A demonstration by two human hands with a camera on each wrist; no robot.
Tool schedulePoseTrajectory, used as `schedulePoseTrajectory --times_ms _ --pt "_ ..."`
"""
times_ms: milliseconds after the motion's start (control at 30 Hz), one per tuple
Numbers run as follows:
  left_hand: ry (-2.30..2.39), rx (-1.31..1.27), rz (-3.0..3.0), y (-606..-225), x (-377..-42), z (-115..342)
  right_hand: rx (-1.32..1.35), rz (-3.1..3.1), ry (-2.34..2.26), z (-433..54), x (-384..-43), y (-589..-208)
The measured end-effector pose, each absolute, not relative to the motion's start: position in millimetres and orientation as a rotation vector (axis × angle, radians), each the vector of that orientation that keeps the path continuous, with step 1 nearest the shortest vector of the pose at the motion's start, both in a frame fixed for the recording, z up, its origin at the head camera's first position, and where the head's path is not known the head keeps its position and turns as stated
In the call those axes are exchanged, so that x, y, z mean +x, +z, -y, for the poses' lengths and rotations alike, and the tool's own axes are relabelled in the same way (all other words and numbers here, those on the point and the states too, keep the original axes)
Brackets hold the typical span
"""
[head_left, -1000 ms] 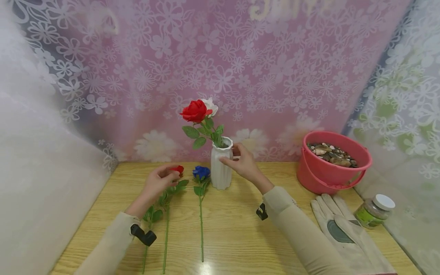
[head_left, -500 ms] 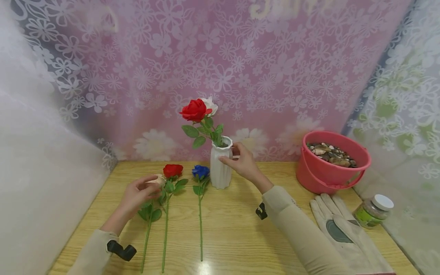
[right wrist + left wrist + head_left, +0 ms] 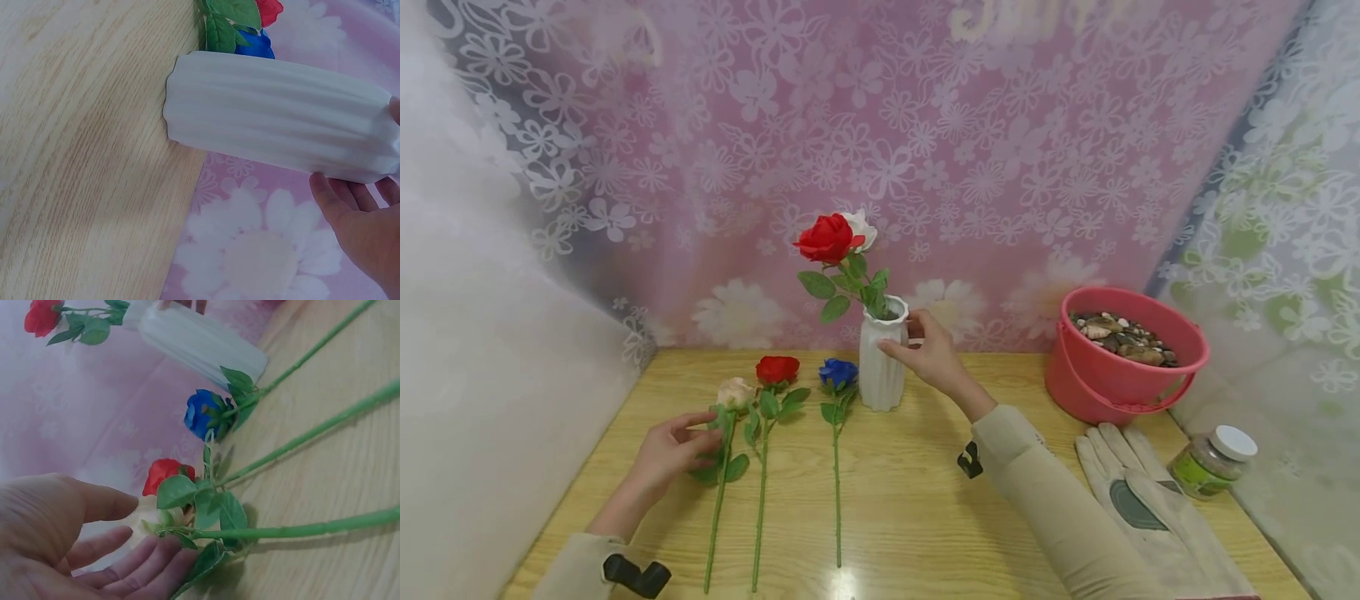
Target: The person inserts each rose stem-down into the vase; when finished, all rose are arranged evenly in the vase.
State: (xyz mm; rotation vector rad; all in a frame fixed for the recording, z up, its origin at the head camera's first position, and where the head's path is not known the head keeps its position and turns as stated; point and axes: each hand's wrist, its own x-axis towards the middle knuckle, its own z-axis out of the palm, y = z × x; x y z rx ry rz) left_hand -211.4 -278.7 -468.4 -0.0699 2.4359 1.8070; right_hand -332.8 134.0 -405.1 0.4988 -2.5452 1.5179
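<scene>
My right hand (image 3: 928, 357) holds a white fluted vase (image 3: 882, 379) near its neck, thumb on the front and fingers at the side. A red rose (image 3: 826, 238) and a white rose (image 3: 861, 229) stand in the vase, leaning left. My left hand (image 3: 666, 458) is beside a cream rose (image 3: 735, 393) lying on the table. Its fingertips (image 3: 164, 550) reach the leaves below the bloom, while the thumb stays spread apart from the stem. To the right lie another red rose (image 3: 777, 370) and a blue rose (image 3: 838, 372), stems pointing toward me.
A pink bucket (image 3: 1082, 379) of stones stands at the back right of the wooden table (image 3: 917, 517). Before it lie pale work gloves (image 3: 1157, 517) and a lidded jar (image 3: 1213, 460). A flowered pink curtain (image 3: 1000, 167) hangs behind.
My left hand has moved left and toward me, from over the lying red rose to the cream rose's leaves, uncovering both blooms. The right hand stays on the vase.
</scene>
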Motion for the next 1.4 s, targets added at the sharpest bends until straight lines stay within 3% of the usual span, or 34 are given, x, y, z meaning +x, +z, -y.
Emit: schedulePoseTrajectory --times_ms 633,933,1400 --pt "1.482 -0.204 -2.664 -492 -211 272 0.48 2.559 1.532 -136 -333 -407" --pt "1.625 -0.269 -2.553 -496 -212 271 0.484 2.558 1.541 -136 -335 -408" --pt "1.797 -0.154 -2.451 -447 -218 296 0.508 2.546 1.532 -137 -335 -407"
